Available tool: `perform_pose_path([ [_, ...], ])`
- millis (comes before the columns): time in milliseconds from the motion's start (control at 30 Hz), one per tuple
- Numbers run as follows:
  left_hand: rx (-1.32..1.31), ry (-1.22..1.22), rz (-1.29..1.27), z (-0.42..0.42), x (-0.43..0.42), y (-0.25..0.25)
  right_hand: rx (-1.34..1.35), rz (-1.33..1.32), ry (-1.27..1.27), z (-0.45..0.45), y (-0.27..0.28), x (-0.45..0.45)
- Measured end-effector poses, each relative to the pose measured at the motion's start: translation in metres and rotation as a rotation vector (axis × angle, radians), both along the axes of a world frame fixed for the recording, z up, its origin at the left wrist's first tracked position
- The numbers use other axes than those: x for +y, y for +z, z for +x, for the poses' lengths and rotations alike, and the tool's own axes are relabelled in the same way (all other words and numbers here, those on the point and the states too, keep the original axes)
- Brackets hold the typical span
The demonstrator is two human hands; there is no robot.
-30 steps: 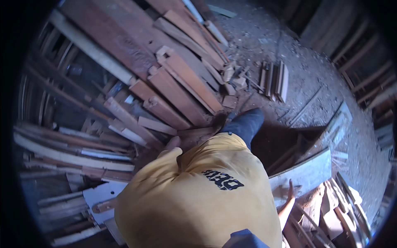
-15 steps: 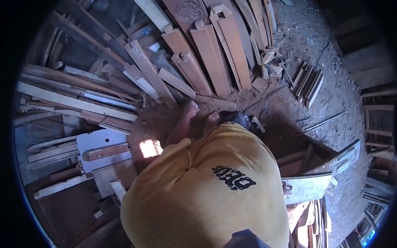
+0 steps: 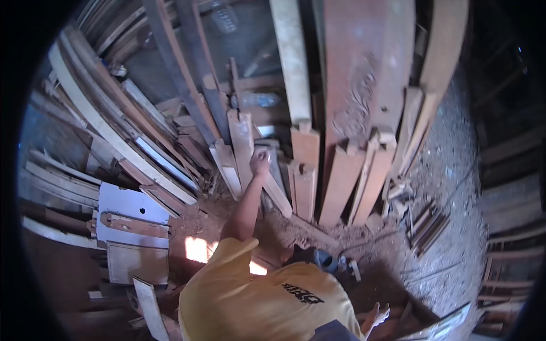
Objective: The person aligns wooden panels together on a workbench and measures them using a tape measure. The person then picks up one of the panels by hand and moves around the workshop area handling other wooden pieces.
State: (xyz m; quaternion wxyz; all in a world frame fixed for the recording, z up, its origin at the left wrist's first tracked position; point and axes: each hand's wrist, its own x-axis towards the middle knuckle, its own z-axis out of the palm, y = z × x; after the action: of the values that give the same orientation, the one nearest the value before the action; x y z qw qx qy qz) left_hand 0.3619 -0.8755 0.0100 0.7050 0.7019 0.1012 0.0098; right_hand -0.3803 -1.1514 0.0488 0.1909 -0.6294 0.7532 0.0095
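My left hand (image 3: 260,163) reaches forward to the upper end of a short wooden piece (image 3: 277,194), its fingers curled closely at that end. This piece leans among upright planks, beside a narrow notched plank (image 3: 242,139). Low on the right, past the yellow shirt (image 3: 259,295), my right hand (image 3: 377,315) shows with its fingers apart and nothing between them. It is above the edge of a dark hollow, near a pale board (image 3: 443,325).
Thick reddish posts (image 3: 343,184) and a carved panel (image 3: 355,96) lean ahead. Long curved-looking boards (image 3: 111,131) lie left, above a white panel (image 3: 128,202). Small slats (image 3: 429,227) rest on the dirt floor at right. A plastic bottle (image 3: 260,100) lies behind the planks.
The view has turned toward the leaning wood. My left arm has come into sight, stretched to the short piece. My right hand is off the pale board it was touching.
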Motion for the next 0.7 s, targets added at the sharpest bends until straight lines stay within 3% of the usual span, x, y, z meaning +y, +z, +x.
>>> perform_pose_path([
  [100, -0.213, 0.018, -0.021, 0.115, -0.03, 0.069, -0.231, -0.121, 0.343, 0.076, 0.015, -0.012],
  [133, -0.137, 0.021, -0.228, 0.137, -0.041, 0.112, -0.241, -0.128, 0.367, 0.106, 0.022, -0.019],
  [167, -0.203, 0.065, -0.078, 0.181, -0.044, 0.128, -0.357, -0.11, 0.451, 0.141, 0.042, -0.023],
  [200, -0.427, 0.241, 0.102, 0.227, -0.051, 0.144, -0.465, -0.089, 0.532, 0.172, 0.064, -0.026],
  [233, -0.747, 0.336, 0.439, 0.249, -0.044, 0.193, -0.466, -0.095, 0.544, 0.198, 0.084, -0.03],
  [300, -0.797, 0.433, 0.29, 0.304, -0.038, 0.277, -0.422, -0.132, 0.721, 0.231, 0.117, -0.029],
  [333, -0.93, 0.472, 0.365, 0.327, -0.032, 0.314, -0.376, -0.178, 0.712, 0.236, 0.123, -0.029],
  [367, -0.9, 0.524, 0.505, 0.338, -0.026, 0.355, -0.369, -0.171, 0.702, 0.239, 0.122, -0.028],
  [467, -0.765, 0.483, 0.53, 0.431, -0.006, 0.397, -0.23, -0.043, 0.577, 0.213, 0.118, -0.022],
  [533, -0.958, 0.356, 0.717, 0.547, 0.036, 0.376, -0.115, -0.005, 0.594, 0.198, 0.113, -0.01],
  [600, -0.866, 0.346, 0.851, 0.522, 0.045, 0.352, -0.074, -0.011, 0.67, 0.168, 0.111, 0.012],
  [633, -0.849, 0.322, 0.877, 0.495, 0.037, 0.314, -0.018, 0.079, 0.57, 0.116, 0.075, 0.013],
  [700, -0.915, 0.294, 0.835, 0.419, 0.015, 0.24, 0.14, 0.124, 0.603, 0.104, 0.078, 0.05],
])
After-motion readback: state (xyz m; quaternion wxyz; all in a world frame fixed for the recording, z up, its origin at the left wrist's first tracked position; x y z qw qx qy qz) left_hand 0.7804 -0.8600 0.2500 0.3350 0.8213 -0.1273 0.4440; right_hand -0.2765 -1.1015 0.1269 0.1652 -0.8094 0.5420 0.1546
